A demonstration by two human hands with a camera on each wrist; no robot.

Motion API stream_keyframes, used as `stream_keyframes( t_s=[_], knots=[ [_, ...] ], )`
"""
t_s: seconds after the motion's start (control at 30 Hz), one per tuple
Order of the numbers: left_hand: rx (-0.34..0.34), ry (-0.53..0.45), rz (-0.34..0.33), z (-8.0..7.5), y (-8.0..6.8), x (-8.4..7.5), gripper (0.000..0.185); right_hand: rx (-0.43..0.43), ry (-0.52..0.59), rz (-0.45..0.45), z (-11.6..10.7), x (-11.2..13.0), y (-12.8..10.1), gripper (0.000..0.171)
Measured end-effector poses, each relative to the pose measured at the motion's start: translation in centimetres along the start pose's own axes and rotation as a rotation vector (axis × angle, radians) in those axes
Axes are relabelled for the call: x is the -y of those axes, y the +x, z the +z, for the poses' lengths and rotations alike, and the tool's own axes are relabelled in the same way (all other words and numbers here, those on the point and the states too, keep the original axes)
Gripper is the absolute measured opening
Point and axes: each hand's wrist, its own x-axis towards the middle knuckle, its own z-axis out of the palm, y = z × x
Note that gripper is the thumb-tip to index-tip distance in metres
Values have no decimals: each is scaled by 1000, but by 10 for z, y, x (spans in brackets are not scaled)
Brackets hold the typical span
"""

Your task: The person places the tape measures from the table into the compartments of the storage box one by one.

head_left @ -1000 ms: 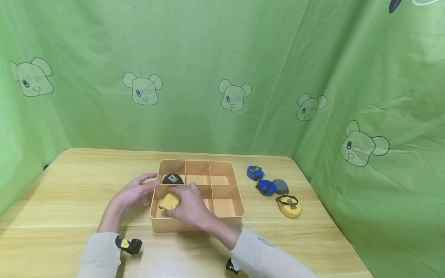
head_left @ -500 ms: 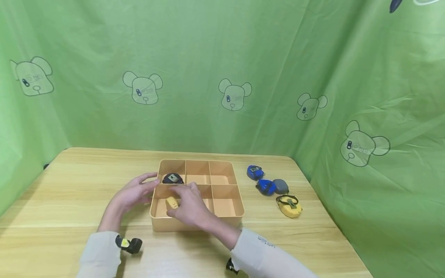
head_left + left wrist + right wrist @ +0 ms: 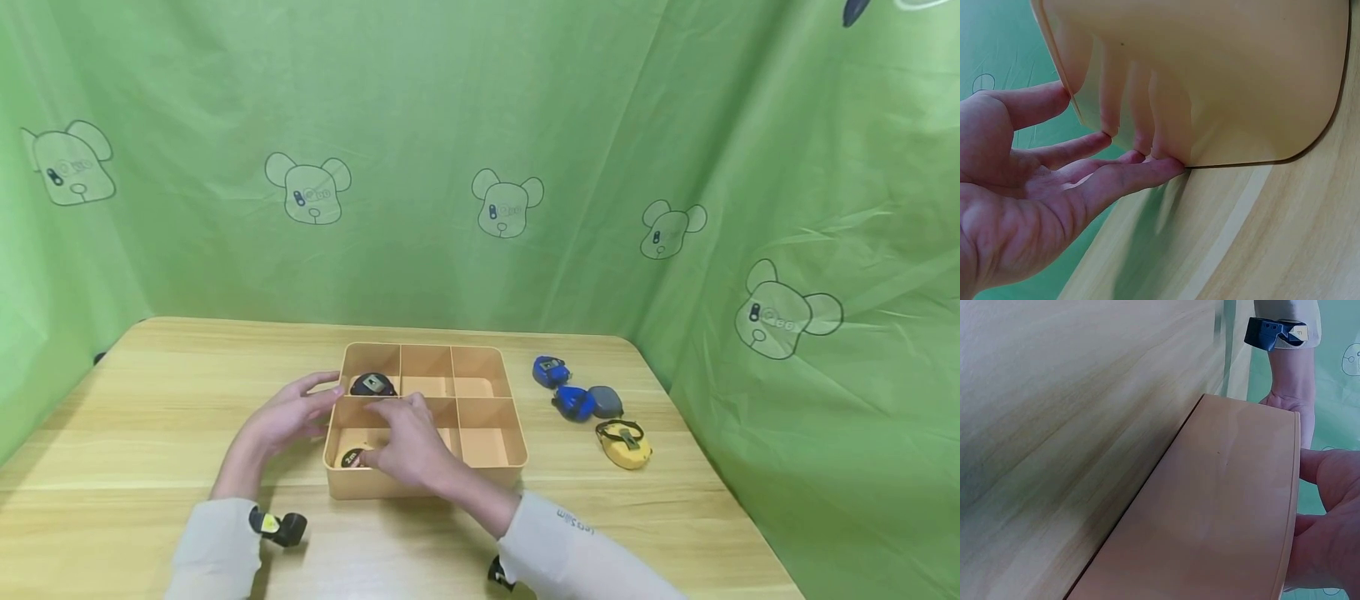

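A tan six-compartment organizer box (image 3: 426, 483) stands on the table. My right hand (image 3: 412, 442) reaches into its front left compartment, fingers curved round a yellow tape measure (image 3: 350, 458) with a dark "2m" label. The thumb overlaps that label; most of the tape measure is hidden behind the hand. In the back left compartment sits a black tape measure (image 3: 372, 384). Outside the box, my left hand (image 3: 292, 417) rests against its left wall. In the left wrist view the fingers (image 3: 1138, 178) are extended, tips at the box's wall and lower edge.
Right of the box lie two blue tape measures, the far one (image 3: 551, 372) and the near one (image 3: 574, 403), a grey one (image 3: 606, 402) and a round yellow one (image 3: 627, 446) with a black strap. A green curtain (image 3: 405, 167) encloses the table (image 3: 187, 375).
The yellow tape measure has turned and lowered beside the right hand, from a plain yellow face to its edge, now showing the "2m" label. Both hands have stayed nearly in place.
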Motion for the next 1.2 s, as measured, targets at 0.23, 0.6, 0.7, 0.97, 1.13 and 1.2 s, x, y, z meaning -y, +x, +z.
stream_keyframes(
  t_s=[0.23, 0.6, 0.7, 0.97, 1.13, 1.2],
  knots=[
    [2, -2, 0, 0, 0, 0, 75, -1, -8, -1, 0, 0, 0, 66],
    [-6, 18, -12, -1, 0, 2, 76, 27, 28, 31, -2, 0, 0, 65],
    [-5, 17, -12, -1, 1, 2, 76, 31, 33, 21, -3, -1, 0, 64],
    [0, 3, -2, -1, 1, 1, 77, 37, 23, -23, -5, -3, 2, 63],
    [1, 9, -4, -1, 1, 1, 76, 48, 52, -6, -7, -4, 0, 63],
    [-1, 10, -9, -1, 1, 1, 75, 48, 60, 3, -8, -4, -1, 63]
  ],
)
